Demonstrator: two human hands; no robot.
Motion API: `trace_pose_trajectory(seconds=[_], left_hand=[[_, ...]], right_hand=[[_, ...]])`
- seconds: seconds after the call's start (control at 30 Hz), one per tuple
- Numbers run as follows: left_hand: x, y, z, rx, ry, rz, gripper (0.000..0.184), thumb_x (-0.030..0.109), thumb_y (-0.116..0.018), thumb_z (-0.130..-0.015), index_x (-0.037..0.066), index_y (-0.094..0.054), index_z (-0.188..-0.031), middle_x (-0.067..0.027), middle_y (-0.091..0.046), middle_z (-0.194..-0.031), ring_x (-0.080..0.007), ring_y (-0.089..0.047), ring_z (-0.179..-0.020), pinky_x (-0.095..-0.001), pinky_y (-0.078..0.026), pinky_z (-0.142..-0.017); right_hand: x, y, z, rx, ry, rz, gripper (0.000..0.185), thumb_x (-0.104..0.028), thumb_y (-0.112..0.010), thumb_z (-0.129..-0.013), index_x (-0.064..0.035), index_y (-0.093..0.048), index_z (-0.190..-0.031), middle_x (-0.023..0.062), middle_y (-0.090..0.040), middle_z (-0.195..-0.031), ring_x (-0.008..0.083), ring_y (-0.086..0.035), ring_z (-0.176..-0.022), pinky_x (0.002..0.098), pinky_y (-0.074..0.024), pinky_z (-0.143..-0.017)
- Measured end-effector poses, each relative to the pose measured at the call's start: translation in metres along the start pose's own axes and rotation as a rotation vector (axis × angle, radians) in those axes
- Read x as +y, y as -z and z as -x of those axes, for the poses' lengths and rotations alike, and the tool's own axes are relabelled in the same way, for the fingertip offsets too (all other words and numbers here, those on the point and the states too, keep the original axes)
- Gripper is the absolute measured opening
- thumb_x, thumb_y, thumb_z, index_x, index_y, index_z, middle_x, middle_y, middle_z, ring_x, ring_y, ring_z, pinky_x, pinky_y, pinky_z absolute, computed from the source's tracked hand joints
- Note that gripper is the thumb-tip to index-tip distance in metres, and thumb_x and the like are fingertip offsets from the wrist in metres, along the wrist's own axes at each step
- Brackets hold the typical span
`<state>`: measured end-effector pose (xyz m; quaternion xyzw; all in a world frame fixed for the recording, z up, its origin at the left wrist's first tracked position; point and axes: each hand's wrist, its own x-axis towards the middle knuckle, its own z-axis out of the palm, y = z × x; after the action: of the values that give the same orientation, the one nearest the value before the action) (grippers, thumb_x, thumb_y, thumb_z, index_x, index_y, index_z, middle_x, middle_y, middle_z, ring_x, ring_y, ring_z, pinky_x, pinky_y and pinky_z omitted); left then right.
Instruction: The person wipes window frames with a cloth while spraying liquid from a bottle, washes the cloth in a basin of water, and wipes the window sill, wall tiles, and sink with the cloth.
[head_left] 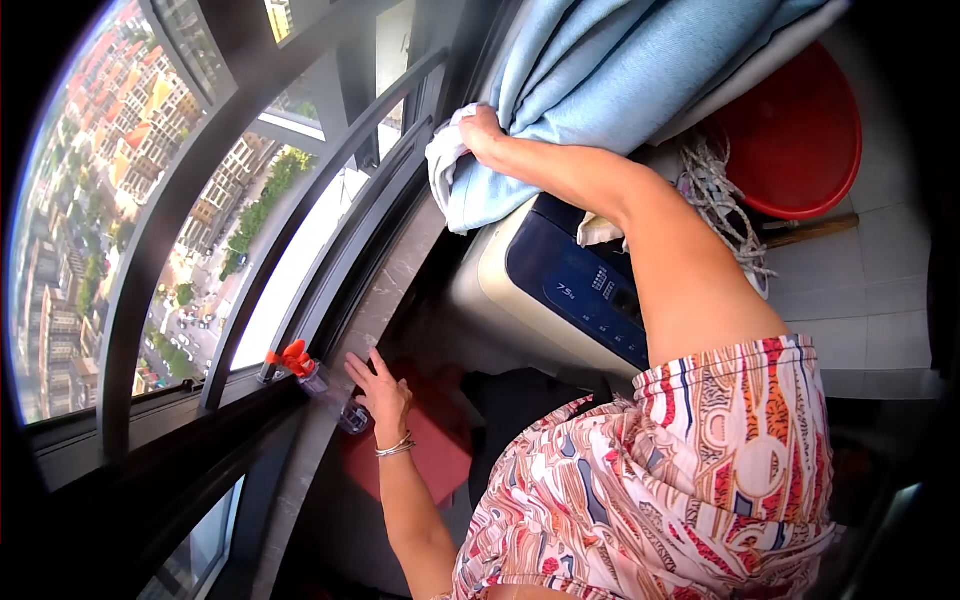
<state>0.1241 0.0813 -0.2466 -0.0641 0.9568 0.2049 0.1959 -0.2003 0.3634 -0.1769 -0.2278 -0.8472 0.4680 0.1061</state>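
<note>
My right hand is closed around a whitish cloth beside the window frame. The cloth lies against a large bunched light blue fabric; I cannot tell whether the two are one piece. My left hand has its fingers spread at the edge of the stone sill and holds nothing. Just left of its fingers is a clear spray bottle with an orange trigger head, standing by the window track.
A washing machine with a dark blue panel stands below the fabric. Beyond it are a tangled white rope and a red basin. A reddish box sits below my left hand. Window bars line the left.
</note>
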Motion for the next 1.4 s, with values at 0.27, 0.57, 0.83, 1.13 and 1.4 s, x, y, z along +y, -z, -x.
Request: trace_pose_trajectory(seconds=[0.27,0.57,0.83,1.13,1.4], left_hand=[[-0.003,-0.004,-0.001,-0.008,-0.019,0.015,0.086,0.012,-0.071,-0.066,0.007,-0.022,-0.137,-0.0237,-0.001,-0.144,-0.0399,-0.005,-0.134,-0.0655,-0.038,-0.083],[0.002,0.005,0.005,-0.033,-0.012,0.041,0.088,0.015,-0.073,-0.065,0.006,-0.022,-0.137,-0.0245,0.001,-0.144,-0.0405,-0.004,-0.133,-0.0652,-0.037,-0.086],[0.001,0.002,0.000,-0.040,-0.023,0.052,0.092,0.018,-0.074,-0.064,0.005,-0.021,-0.137,-0.0252,0.002,-0.144,-0.0422,-0.004,-0.133,-0.0636,-0.037,-0.087],[-0.019,-0.017,-0.009,-0.001,-0.113,0.006,0.099,0.026,-0.078,-0.059,0.001,-0.021,-0.136,-0.0352,0.002,-0.139,-0.0511,-0.003,-0.129,-0.0494,-0.031,-0.100],[-0.029,-0.019,-0.013,0.006,-0.140,0.062,0.098,0.026,-0.078,-0.059,-0.002,-0.022,-0.134,-0.0376,-0.001,-0.137,-0.0524,-0.003,-0.128,-0.0505,-0.027,-0.102]], right_hand=[[-0.040,0.030,-0.012,0.121,0.475,0.440,0.022,-0.012,-0.052,-0.076,0.0054,-0.060,-0.087,0.0216,-0.062,-0.084,0.0331,-0.060,-0.083,0.0391,-0.0466,-0.073],[-0.007,-0.008,0.008,0.010,0.196,0.559,0.018,-0.013,-0.059,-0.070,0.0013,-0.063,-0.080,0.0221,-0.063,-0.087,0.0348,-0.061,-0.086,0.0397,-0.0489,-0.075],[0.032,-0.046,-0.011,-0.121,-0.011,0.686,0.025,-0.018,-0.065,-0.066,-0.0020,-0.067,-0.086,0.0185,-0.065,-0.089,0.0293,-0.063,-0.089,0.0366,-0.0494,-0.077],[-0.054,0.015,-0.019,0.054,-0.087,0.242,0.032,-0.015,-0.044,-0.080,0.0033,-0.055,-0.105,0.0220,-0.058,-0.103,0.0336,-0.057,-0.091,0.0360,-0.0435,-0.080],[-0.191,0.124,-0.014,0.629,0.876,0.176,0.024,-0.013,-0.049,-0.078,0.0062,-0.053,-0.092,0.0286,-0.055,-0.089,0.0399,-0.054,-0.089,0.0401,-0.0410,-0.080]])
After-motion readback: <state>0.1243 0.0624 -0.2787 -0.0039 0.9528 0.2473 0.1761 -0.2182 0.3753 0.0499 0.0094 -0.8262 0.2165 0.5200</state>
